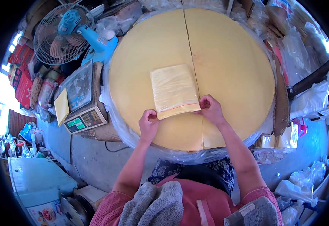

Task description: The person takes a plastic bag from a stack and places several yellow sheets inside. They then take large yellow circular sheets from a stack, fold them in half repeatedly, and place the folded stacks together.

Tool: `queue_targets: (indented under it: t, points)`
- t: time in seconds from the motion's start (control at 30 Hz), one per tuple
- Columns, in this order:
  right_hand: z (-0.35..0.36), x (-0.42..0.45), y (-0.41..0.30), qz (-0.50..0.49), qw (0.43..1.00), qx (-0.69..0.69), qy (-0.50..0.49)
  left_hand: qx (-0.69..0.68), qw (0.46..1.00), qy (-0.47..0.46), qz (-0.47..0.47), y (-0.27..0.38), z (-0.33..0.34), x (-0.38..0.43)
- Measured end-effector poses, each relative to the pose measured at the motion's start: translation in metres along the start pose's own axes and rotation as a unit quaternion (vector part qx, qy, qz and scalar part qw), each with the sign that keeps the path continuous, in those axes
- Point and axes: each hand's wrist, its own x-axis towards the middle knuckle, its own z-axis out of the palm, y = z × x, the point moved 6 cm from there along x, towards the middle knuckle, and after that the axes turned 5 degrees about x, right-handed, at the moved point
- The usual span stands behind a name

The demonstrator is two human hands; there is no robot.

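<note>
A clear zip-seal plastic bag [173,87] with a red strip near its mouth holds a flat stack of yellow sheets [178,112]. It lies at a slight tilt on a large round pale-yellow surface [232,65], which a dark straight seam splits in two. At the bag's near left corner, my left hand [148,124] pinches the edge between thumb and fingers. My right hand [211,110] grips the near right corner, its fingers curled. The sheets' edges show at the mouth, just below the red strip.
Clear plastic film [181,156] skirts the round surface. To the left stand a digital scale [89,117] with a folded yellow sheet [62,107] leaning on its edge, and a blue electric fan [99,42]. Cardboard [281,104] and plastic bags [308,97] crowd the right side.
</note>
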Motion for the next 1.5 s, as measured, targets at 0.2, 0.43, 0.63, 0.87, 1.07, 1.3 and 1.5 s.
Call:
queue_targets:
  t: [0.2,0.43,0.63,0.87,1.07,1.3,1.5]
  points:
    - [-0.003,0.0,0.001,0.01,0.996,-0.086,-0.004,0.01,0.999,-0.005,-0.033,0.004,0.0,0.0]
    - [-0.002,-0.001,-0.024,-0.026,0.996,-0.072,-0.034,-0.029,0.999,-0.028,0.014,0.021,-0.002,0.002]
    - [0.001,-0.006,-0.024,0.01,0.993,-0.115,-0.015,-0.018,0.997,-0.019,-0.076,0.007,0.003,0.001]
    - [0.001,-0.012,-0.038,-0.19,0.956,-0.221,0.019,0.063,0.996,0.038,0.044,0.017,0.001,0.001]
    - [0.003,-0.016,-0.041,-0.208,0.944,-0.255,0.028,0.063,0.997,0.024,0.033,0.014,0.0,0.002]
    - [-0.005,0.008,-0.144,-0.103,0.962,-0.253,0.013,-0.047,0.994,-0.095,-0.036,0.105,-0.036,0.046]
    - [0.018,0.017,-0.311,-0.257,0.917,-0.305,0.006,-0.112,0.989,-0.07,0.062,0.242,-0.102,0.099]
